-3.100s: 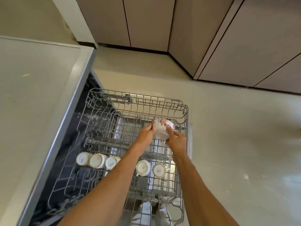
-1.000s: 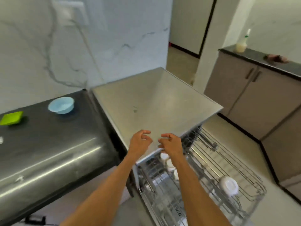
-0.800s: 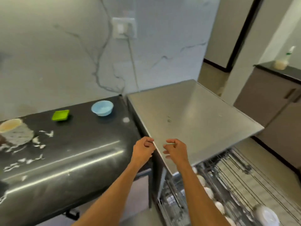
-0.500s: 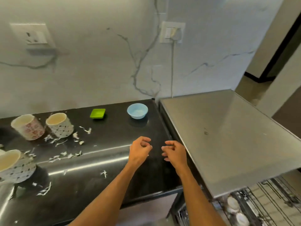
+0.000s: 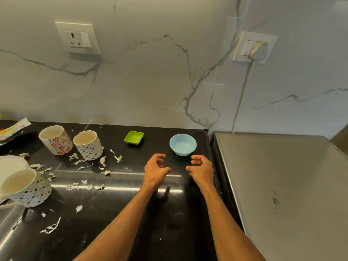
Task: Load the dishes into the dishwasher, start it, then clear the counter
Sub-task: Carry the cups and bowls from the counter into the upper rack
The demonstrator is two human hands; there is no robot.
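A small light-blue bowl (image 5: 183,144) stands on the black counter (image 5: 116,213) near the wall. Just in front of it hover my left hand (image 5: 156,169) and my right hand (image 5: 201,170), both with loosely curled fingers and holding nothing. A green square dish (image 5: 133,137) sits left of the bowl. Further left stand a red-flowered mug (image 5: 56,140) and a patterned mug (image 5: 88,144). A third patterned mug (image 5: 26,187) is at the left edge, next to a white plate (image 5: 11,163). The dishwasher's steel top (image 5: 282,185) fills the right side.
Torn white paper scraps (image 5: 82,186) litter the counter's left half. Crumpled wrappers (image 5: 13,127) lie at the far left by the marble wall. A wall socket (image 5: 252,47) with a plugged cable hangs above the dishwasher.
My view has swung left from the dishwasher rack to the counter. Both empty hands have moved forward toward the blue bowl.
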